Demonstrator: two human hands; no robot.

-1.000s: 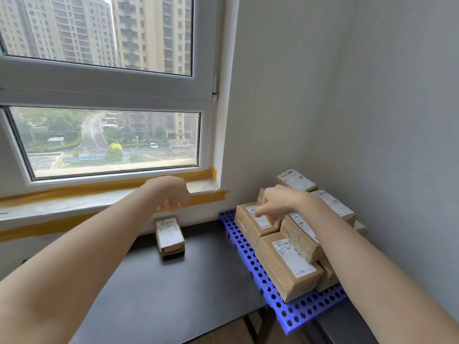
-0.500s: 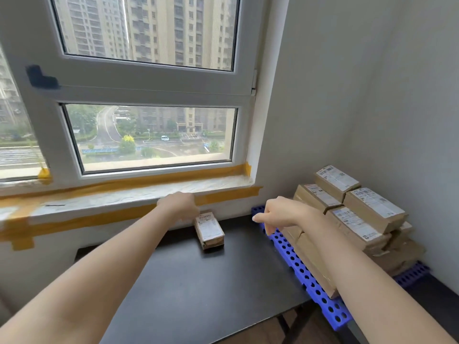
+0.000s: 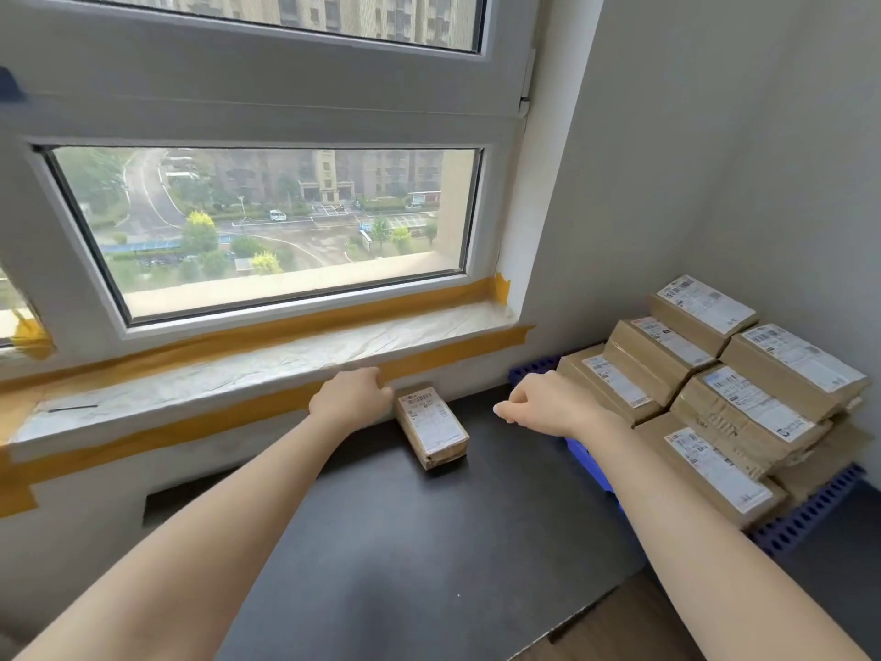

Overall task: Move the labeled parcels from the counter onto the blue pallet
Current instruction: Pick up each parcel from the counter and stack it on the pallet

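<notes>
One small brown parcel [image 3: 433, 429] with a white label lies on the black counter [image 3: 405, 527] near the wall. My left hand [image 3: 352, 397] is just left of it, fingers curled, at or very near its far left corner. My right hand [image 3: 543, 405] hovers to the parcel's right, loosely curled and holding nothing, a short gap away from it. Several labeled brown parcels [image 3: 715, 398] are stacked on the blue pallet [image 3: 805, 512] at the right, which they largely hide.
A taped window sill [image 3: 267, 360] juts out just above the counter's back edge. The grey wall [image 3: 763, 183] stands close behind the stack. The counter's front edge runs diagonally at lower right, with wooden floor [image 3: 619, 627] below.
My right hand left the stacked parcels and moved left over the counter toward the lone parcel. My left hand came down beside that parcel. The view swung left.
</notes>
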